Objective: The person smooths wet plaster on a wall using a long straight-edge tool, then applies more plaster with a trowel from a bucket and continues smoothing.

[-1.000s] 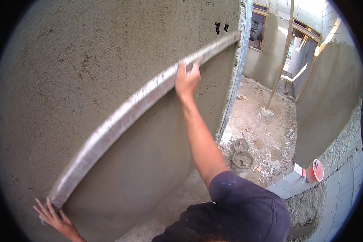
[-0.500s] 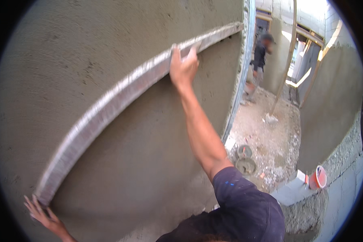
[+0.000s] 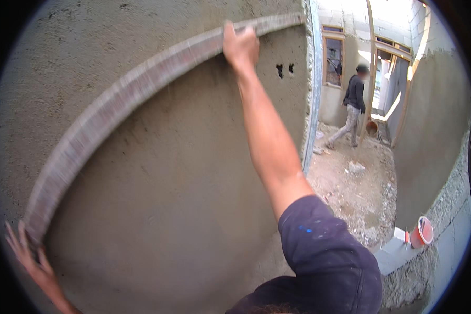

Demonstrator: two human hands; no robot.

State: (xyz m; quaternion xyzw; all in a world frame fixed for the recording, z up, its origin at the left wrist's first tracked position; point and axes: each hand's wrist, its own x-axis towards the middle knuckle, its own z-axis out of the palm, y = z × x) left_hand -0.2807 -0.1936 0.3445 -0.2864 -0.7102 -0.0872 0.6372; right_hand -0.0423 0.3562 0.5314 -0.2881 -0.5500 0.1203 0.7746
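A long screed bar (image 3: 110,108), pale along its edge and bending in the fisheye picture, lies slantwise against the grey plastered wall (image 3: 178,193). My right hand (image 3: 240,46) grips it towards the upper right end, thumb and fingers wrapped over the bar. At the lower left end my left hand (image 3: 30,257) holds the bar between thumb and stretched fingers. Below the bar the plaster looks smoother; above it the surface is rougher. Two small dark holes (image 3: 285,69) show in the plaster under the bar's upper end.
A metal strip (image 3: 312,94) runs down the wall's right edge. Beyond it, a person (image 3: 355,99) walks on the rubble-strewn floor (image 3: 350,193) near a leaning pole (image 3: 372,52). A reddish bucket (image 3: 422,232) stands on the low block wall at right.
Both hands have slid the bar up the wall and slightly left, uncovering the two holes. The person behind has stepped to the right. My view has shifted.
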